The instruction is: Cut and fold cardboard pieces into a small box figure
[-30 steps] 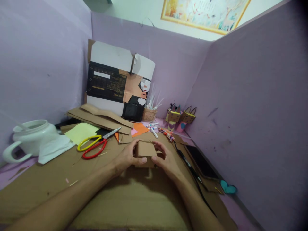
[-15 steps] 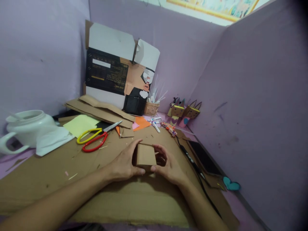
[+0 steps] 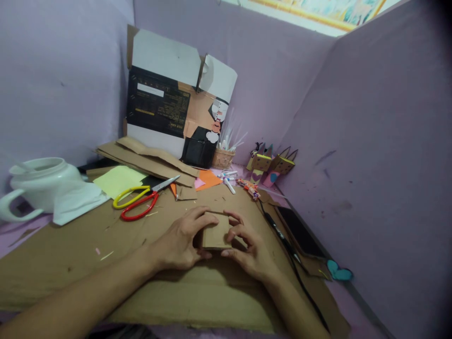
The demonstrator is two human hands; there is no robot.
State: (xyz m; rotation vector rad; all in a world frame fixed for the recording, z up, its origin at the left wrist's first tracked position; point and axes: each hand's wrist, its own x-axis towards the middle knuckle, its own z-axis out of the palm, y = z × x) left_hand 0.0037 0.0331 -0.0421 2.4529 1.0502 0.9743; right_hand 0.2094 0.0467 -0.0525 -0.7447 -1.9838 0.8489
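A small brown cardboard box (image 3: 216,234) rests on the large cardboard sheet (image 3: 165,301), near the middle of the view. My left hand (image 3: 181,238) grips its left side, with the index finger laid over the top and the thumb low at the near edge. On the right side, my right hand (image 3: 249,245) curls round the box, a bent finger touching the top right edge and the thumb by the near corner. The box's underside and far side are hidden.
Red and yellow scissors (image 3: 141,202) lie at the left, beside yellow-green paper (image 3: 120,181) and a white pot (image 3: 42,183). A utility knife (image 3: 282,238) and a dark phone-like slab (image 3: 300,232) lie right. Markers (image 3: 229,181) and cardboard figures (image 3: 261,162) are behind.
My left index finger has moved onto the box top. A right finger has bent onto its right edge. The box sits slightly lower in view, its top tilted differently.
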